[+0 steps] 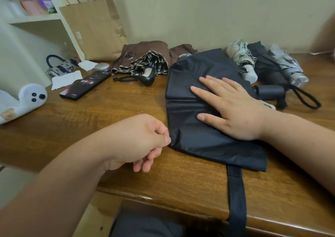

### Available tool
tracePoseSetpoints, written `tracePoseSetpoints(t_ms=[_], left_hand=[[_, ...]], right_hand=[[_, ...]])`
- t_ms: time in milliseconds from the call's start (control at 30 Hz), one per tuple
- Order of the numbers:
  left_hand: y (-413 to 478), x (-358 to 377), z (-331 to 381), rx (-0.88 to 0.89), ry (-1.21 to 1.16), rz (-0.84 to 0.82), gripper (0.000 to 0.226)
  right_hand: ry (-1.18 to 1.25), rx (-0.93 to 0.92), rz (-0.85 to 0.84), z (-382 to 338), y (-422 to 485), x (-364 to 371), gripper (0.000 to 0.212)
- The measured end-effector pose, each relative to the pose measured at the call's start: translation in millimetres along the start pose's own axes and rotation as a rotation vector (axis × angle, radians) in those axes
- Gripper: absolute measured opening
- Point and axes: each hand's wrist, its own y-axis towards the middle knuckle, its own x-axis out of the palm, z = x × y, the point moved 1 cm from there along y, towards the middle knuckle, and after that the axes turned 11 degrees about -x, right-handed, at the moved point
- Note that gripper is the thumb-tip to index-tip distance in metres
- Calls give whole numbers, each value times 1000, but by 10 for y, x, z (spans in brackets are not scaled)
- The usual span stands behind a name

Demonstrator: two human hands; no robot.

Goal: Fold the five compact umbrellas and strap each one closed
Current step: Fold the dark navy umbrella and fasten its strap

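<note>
A navy umbrella lies flattened on the wooden table, its strap trailing over the front edge. My right hand presses flat on its canopy, fingers spread. My left hand pinches the canopy's left edge between thumb and forefinger. The umbrella's dark handle pokes out to the right. A brown umbrella with a black handle lies loose behind. At the back right lie a white patterned umbrella, a black one and a grey one.
A phone, paper scraps and a small silver disc lie at the left. A white seal-shaped figure sits at the far left. A paper bag leans on the wall beside shelves.
</note>
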Motion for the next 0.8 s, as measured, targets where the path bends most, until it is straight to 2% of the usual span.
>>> tracePoseSetpoints(t_ms=[67,133,167,233,300,367,433,500,600,700,800], left_hand=[[1,29,24,40,83,82,19],[-2,70,-34,155,203,268,12],[-14,85,-79,227,210,363,10],[-51,106,-172,371,178,479,18],[-48,104,-252,485,157,525,23],[-23,94,-310,572,153,517,28],[-5,105,-332,638,198,498,25],[4,131,-330,664,252,484,19],[28,188,-318,689,336,478,16],[39,223,-337,701,333,471,18],[27,221,-380,704,303,502,14]], right_hand=[[19,-13,3,21,-3,-18,79],[83,-41,23,31,-9,-83,78],[106,-58,43,21,-27,-141,76],[105,-60,114,19,-87,-288,67],[114,97,177,-16,-153,-547,49],[164,401,143,-98,-308,-781,30],[270,615,59,-237,-595,-857,26],[488,726,60,-496,-889,-865,32],[840,796,273,-858,-1129,-789,42],[877,753,495,-1004,-1233,-635,62],[758,781,690,-1097,-1302,-525,61]])
